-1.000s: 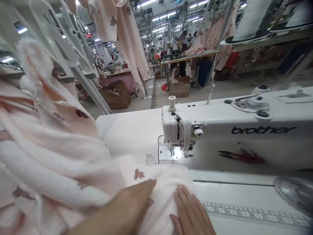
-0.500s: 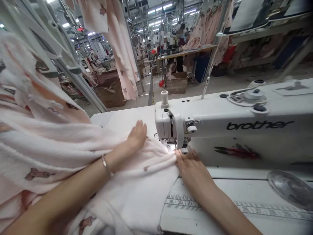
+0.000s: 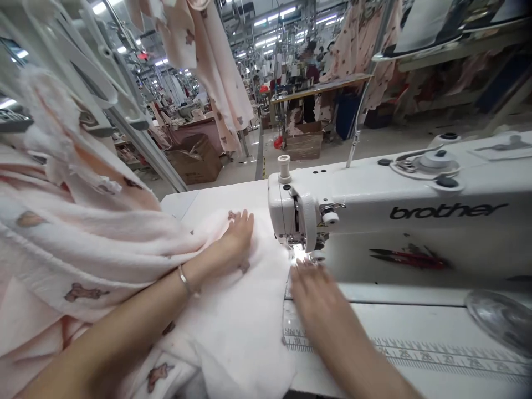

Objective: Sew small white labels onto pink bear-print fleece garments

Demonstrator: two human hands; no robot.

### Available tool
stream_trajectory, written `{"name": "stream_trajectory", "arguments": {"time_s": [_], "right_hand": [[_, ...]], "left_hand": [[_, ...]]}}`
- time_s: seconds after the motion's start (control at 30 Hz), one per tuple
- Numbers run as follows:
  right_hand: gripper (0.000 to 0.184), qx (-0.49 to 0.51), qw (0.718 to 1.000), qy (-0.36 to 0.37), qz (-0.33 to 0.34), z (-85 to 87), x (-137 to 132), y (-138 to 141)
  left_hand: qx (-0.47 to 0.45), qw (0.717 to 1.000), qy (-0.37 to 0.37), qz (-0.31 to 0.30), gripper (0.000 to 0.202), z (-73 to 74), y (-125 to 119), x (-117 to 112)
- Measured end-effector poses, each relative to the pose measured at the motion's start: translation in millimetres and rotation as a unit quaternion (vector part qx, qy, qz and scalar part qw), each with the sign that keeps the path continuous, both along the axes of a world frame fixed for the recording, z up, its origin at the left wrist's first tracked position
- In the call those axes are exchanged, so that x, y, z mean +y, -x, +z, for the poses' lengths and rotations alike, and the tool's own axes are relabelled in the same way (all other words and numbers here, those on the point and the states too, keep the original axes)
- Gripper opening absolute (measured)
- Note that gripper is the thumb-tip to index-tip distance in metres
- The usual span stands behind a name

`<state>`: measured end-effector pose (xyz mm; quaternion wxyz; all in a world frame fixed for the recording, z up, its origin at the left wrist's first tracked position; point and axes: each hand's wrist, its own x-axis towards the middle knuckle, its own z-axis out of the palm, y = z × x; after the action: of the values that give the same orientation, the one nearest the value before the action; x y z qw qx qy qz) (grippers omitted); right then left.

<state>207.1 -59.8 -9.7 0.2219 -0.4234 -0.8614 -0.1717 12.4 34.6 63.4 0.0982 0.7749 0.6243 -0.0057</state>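
**Pale pink bear-print fleece under both hands at a Brother sewing machine**

Left hand flat on the fleece, just left of the machine head, fingers spread, grip open, nothing pinched, pressing down only. Bracelet on that wrist. Right hand heavily motion-blurred, over the fleece edge right by the presser foot; fingers look spread, but blur hides whether it has hold of anything, so can't tell. Fleece runs under the presser foot and lies across the white counter, with the bulk piled in big folds toward the left of view, brown bear prints showing. Its right edge lies along a clear plastic guide near the right hand. Printed ruler scale along the counter front. Thread spool upright on top of the machine. Red-handled thread snips sit against the machine's front. Round clear dish at the far right. Behind: matching pink garments hanging from a white rack, cardboard boxes on the floor, a co-worker at a distant table, too small for detail.
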Motion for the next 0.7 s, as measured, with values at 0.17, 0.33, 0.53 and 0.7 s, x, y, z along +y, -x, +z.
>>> {"name": "stream_trajectory", "arguments": {"time_s": [0.17, 0.33, 0.53, 0.7], "right_hand": [[0.042, 0.082, 0.992, -0.013, 0.097, -30.6, -67.2, 19.5], [0.039, 0.031, 0.994, -0.008, 0.1, -41.9, -61.8, -7.5], [0.036, 0.0, 0.998, -0.018, 0.066, -20.6, -52.7, -36.0], [0.034, -0.014, 0.993, -0.066, 0.095, -42.1, -43.7, -49.1]], "left_hand": [[-0.014, 0.995, 0.042, -0.084, 0.047, 2.6, -3.0, -55.1], [0.022, 0.992, 0.064, -0.103, 0.063, -24.3, 0.4, -72.4], [0.022, 0.995, 0.082, -0.047, 0.069, -33.3, -25.3, -57.6], [-0.083, 0.992, 0.095, -0.011, 0.066, -8.9, -30.7, -70.4]]}}
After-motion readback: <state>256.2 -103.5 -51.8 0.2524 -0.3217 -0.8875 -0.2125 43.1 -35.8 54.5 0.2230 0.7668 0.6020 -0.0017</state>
